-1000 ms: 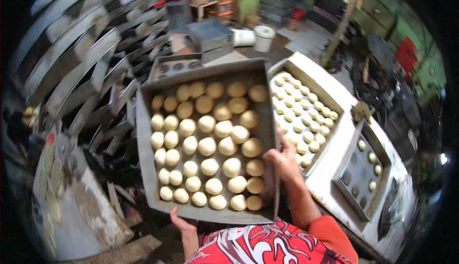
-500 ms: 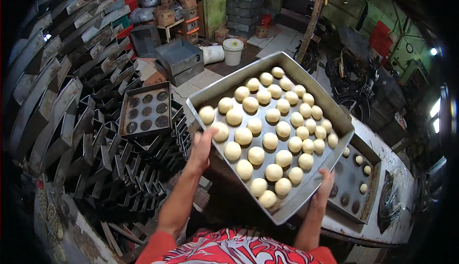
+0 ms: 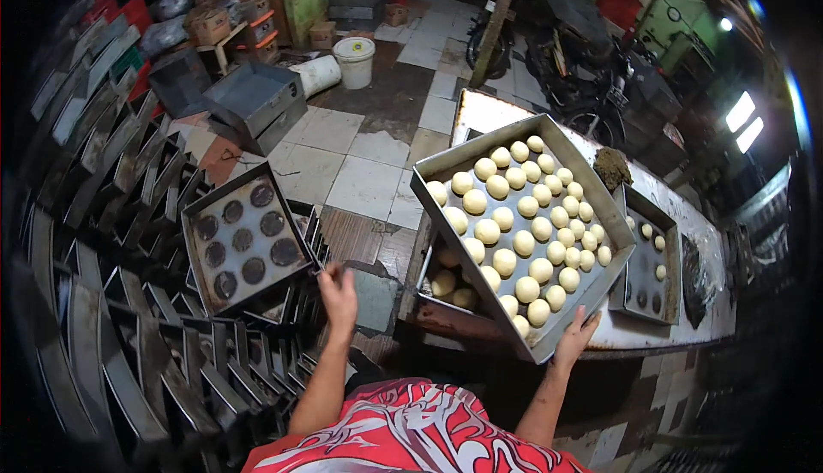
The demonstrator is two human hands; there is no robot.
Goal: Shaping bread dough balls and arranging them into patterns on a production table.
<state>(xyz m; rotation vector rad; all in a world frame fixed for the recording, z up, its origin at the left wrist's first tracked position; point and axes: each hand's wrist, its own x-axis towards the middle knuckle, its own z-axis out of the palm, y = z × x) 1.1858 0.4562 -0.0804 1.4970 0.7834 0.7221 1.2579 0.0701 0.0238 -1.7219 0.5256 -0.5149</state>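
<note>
A deep metal baking tray of pale dough balls lies tilted over the near left part of the white-topped table. My right hand is on its near right wall, the fingers against the metal. Under its left side another tray with dough balls shows in part. My left hand is off the tray, fingers apart, close to the right corner of an empty tray with dark round marks. That empty tray sits on the stacked trays at left; whether my fingertips touch it I cannot tell.
Stacked metal trays crowd the left side. Right on the table stand a tray with a few dough balls, a brown clump and crumpled clear plastic. Beyond are metal boxes, a white bucket, a post and motorcycles.
The filled tray has gone right and down onto the table. My left hand has let go of it and moved left toward the empty tray. My right hand stays on the filled tray.
</note>
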